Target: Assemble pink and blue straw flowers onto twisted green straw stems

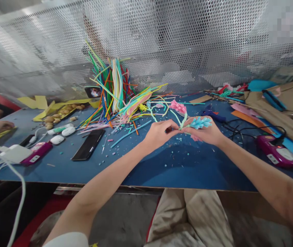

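Observation:
Both my hands meet above the blue table (141,171), a little right of centre. My left hand (161,133) is closed in a pinch on the green stems of some fuzzy flowers. Fingers of my right hand (205,132) wrap round the same stems from the other side. A pink flower (178,106) rises above the hands, and a light-blue flower (200,122) lies across the right hand. More pink shows just under the right fingers. Bits of cut fuzz are scattered on the table around them.
Colourful pipe cleaners (115,85) stand piled behind my left hand. A black phone (88,144), a purple power strip (37,153) and another person's hand (1,127) are to the left. A glue gun (213,115), cables, a second power strip (277,151) and cardboard (267,103) are right.

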Motion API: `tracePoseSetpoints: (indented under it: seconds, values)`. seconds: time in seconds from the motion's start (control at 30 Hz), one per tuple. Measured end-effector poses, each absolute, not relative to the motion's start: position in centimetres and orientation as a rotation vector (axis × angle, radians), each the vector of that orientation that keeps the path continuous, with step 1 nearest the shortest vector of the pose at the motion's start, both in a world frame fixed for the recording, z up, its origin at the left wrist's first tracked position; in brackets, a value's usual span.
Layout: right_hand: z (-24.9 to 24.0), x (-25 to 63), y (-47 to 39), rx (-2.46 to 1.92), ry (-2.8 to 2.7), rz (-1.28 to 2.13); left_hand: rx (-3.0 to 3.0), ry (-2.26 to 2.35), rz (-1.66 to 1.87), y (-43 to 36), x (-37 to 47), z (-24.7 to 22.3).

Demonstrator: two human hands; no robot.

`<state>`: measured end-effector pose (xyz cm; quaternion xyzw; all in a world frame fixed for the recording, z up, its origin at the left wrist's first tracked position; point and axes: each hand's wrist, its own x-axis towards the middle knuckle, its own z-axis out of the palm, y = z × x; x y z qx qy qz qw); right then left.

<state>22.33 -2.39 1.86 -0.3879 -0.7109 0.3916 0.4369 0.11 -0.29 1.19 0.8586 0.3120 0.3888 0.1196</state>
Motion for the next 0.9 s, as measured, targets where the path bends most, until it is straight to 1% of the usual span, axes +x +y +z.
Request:
tracePoseSetpoints:
  seconds: [0.1, 0.17, 0.3, 0.4, 0.63, 0.9]
  values:
    - [1.8, 22.4, -2.4, -0.956, -1.76, 0.928, 2.453, 0.956, 1.09, -0.4, 0.3, 1.5]
    - [1.8, 22.6, -2.2, -0.924, -1.784, 0.859, 2.343, 0.959, 0.991, -0.4, 0.3, 2.0]
    - [2.2, 23.4, -1.8, -0.716, -1.971, 0.707, 2.063, 0.701, 0.59, -0.2, -0.1, 3.1]
    - [2.7, 23.8, -1.7, -0.611, -2.103, 0.681, 1.874, 0.553, 0.439, 0.1, -0.5, 3.6]
    - [3.0, 23.5, -1.9, -0.577, -2.15, 0.7, 1.723, 0.598, 0.347, 0.6, -0.8, 3.2]
    - [2.4, 23.4, -1.8, -0.669, -2.107, 0.589, 1.776, 0.715, 0.484, 0.9, -0.6, 2.6]
